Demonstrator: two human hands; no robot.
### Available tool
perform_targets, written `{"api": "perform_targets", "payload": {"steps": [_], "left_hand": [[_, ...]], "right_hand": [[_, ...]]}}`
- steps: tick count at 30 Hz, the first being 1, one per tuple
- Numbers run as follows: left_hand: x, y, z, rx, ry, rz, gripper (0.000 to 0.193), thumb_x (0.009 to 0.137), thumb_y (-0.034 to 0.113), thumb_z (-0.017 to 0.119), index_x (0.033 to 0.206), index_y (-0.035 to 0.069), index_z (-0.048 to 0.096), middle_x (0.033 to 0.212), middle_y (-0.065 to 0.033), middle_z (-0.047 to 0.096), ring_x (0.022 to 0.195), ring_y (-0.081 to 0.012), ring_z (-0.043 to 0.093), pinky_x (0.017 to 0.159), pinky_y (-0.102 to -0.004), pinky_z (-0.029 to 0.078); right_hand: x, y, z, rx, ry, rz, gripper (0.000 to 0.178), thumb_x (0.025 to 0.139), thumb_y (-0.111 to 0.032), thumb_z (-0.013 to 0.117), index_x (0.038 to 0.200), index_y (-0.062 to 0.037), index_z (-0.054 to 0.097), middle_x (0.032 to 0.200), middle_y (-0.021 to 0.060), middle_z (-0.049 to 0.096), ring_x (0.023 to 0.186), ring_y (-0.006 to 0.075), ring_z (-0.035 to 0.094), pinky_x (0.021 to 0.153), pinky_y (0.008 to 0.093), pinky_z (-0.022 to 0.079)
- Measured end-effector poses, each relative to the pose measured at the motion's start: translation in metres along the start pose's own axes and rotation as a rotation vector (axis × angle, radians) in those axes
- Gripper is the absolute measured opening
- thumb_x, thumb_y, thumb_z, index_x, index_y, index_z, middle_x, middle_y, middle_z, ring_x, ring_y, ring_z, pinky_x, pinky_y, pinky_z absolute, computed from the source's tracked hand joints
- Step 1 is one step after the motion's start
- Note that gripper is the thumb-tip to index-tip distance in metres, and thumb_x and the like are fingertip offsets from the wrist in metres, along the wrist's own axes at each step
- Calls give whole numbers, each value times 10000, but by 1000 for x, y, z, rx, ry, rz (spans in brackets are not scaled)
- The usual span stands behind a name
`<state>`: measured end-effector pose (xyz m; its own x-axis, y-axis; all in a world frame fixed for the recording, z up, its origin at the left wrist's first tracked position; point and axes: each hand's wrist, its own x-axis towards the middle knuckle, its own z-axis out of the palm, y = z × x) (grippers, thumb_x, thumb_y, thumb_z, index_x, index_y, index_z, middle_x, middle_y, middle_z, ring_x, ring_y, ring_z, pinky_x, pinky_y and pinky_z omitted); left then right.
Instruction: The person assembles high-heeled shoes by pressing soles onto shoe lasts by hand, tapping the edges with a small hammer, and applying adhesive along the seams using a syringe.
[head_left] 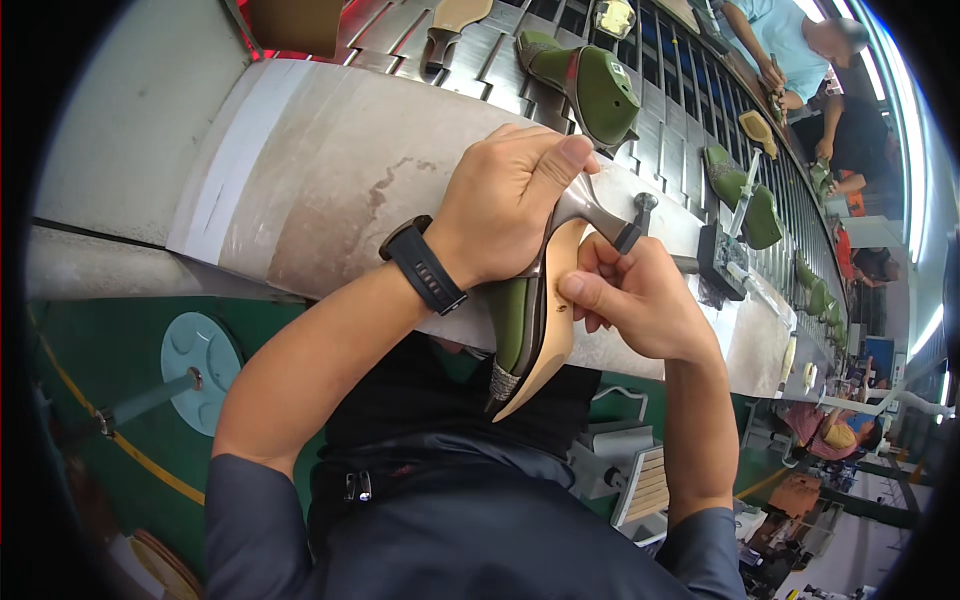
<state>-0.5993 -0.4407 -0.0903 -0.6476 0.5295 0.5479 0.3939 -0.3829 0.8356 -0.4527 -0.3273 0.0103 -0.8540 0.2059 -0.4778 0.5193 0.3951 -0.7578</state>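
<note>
Sole fitting, judged from the pose. The left hand [510, 200] clasps the shoe [510, 325], whose toe extends below that hand; the heel [590, 212] projects between the 2 hands. The right hand [635, 300] pinches the sole [550, 345] along the shoe's underside, just left of its thumb; full contact cannot be confirmed. The surface [330, 190] extends left of the left hand. The next move likely calls for a steady left grasp and careful edge alignment by the right.
</note>
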Motion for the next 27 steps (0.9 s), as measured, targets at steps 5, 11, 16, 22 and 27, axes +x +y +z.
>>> {"api": "perform_targets", "payload": {"steps": [5, 11, 16, 22, 27], "left_hand": [[-4, 9, 4, 69, 121, -15, 565, 1152, 440, 420, 1067, -3, 760, 865, -96, 674, 841, -207, 587, 776, -350, 477], [-4, 4, 2, 186, 149, 73, 646, 1153, 496, 351, 1062, -7, 746, 852, -113, 678, 842, -221, 595, 771, -351, 476], [-7, 10, -1, 106, 59, -72, 685, 1149, 531, 328, 1025, -10, 729, 898, -140, 701, 788, -239, 606, 746, -359, 478], [-2, -1, 1, 158, 83, 29, 724, 1146, 567, 299, 987, -9, 710, 860, -110, 682, 718, -181, 578, 681, -334, 463], [-1, 4, 1, 21, 82, -175, 798, 1131, 631, 252, 993, -2, 718, 738, -30, 603, 629, -96, 502, 581, -289, 396]], "right_hand": [[1, -1, 7, 75, 47, -32, 261, 999, -182, 764, 889, 27, 654, 728, 28, 659, 634, 79, 612, 543, 264, 501], [6, -1, 12, 99, 69, -87, 233, 984, -150, 775, 946, 33, 636, 724, 24, 656, 637, 75, 613, 523, 252, 497], [7, 0, 14, 58, 95, -94, 410, 947, -321, 833, 821, -8, 601, 696, 17, 642, 607, 77, 622, 518, 238, 494], [9, -6, 22, 20, 183, -35, 316, 903, -228, 868, 881, 32, 688, 694, -3, 654, 593, 30, 539, 511, 234, 433], [20, 16, 43, 194, 375, -140, 367, 896, -244, 851, 712, 0, 648, 648, 0, 631, 577, 37, 515, 507, 242, 412]]}}
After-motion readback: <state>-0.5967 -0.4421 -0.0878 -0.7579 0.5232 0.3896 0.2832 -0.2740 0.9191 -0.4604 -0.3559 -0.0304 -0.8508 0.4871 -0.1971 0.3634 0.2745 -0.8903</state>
